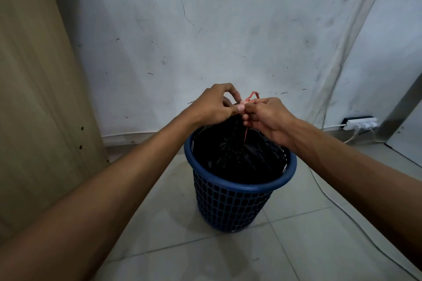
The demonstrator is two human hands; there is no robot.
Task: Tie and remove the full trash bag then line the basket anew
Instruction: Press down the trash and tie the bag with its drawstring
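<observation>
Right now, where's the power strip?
Head view, far right: the power strip lies on the floor against the wall, right of the blue basket.

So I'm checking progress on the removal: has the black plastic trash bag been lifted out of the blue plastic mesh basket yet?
No, the black plastic trash bag sits inside the blue plastic mesh basket.

We saw a dim, bluish, evenly lit scene with no glare. Soft shadows lay on the floor (296, 246) beside the basket (233, 207). The bag (235, 155) was nearly featureless black. Wide-angle distortion bent the wall (228, 29) edges, and the near forearms looked slightly soft.
</observation>
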